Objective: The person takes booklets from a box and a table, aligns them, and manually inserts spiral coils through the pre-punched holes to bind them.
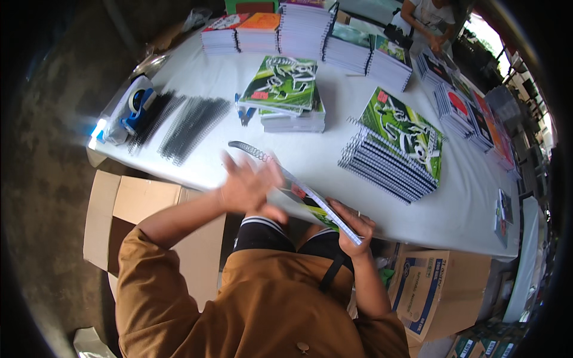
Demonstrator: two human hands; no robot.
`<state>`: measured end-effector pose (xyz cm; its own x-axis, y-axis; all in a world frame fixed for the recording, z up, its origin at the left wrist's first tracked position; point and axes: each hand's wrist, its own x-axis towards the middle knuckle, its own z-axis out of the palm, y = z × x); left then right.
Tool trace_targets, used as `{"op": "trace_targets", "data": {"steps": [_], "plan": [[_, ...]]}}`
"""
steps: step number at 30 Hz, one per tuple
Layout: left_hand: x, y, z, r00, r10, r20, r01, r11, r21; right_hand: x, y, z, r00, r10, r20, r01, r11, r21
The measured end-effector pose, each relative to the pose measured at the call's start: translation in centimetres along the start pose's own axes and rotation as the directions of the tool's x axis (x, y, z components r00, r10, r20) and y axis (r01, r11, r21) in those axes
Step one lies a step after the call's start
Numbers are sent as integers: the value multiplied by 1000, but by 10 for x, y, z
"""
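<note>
Steady the notebook (326,210) toward four o'clock, gripped in the right hand (353,228); with the spread-fingered left hand (249,187), perhaps not touching amid blur, feed the coil (248,149) evenly from ten o'clock.

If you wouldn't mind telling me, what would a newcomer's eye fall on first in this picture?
Probably the green-covered notebook in the right hand at the near edge of the table, with the left hand blurred beside it. Next come the stack of green spiral notebooks right of centre and the loose dark binding coils at the table's left.
</note>
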<state>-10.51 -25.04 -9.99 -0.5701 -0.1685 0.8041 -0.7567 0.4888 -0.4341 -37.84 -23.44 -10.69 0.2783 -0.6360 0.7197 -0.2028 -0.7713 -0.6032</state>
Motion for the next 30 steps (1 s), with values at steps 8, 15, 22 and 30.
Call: {"op": "trace_targets", "data": {"steps": [8,15,22,30], "plan": [[-16,23,28,988,-68,-138,56,994,-90,2,-1,1,997,-81,-14,80,996,-41],[-33,50,20,976,-117,182,187,880,-437,-5,-3,4,999,-42,-10,41,998,-52],[-52,56,38,981,-185,64,194,962,-190,-7,-14,7,1000,-16,-4,16,999,-29],[21,59,24,974,-226,5,208,888,-411,-8,-11,9,993,-117,35,117,993,-6]]}}
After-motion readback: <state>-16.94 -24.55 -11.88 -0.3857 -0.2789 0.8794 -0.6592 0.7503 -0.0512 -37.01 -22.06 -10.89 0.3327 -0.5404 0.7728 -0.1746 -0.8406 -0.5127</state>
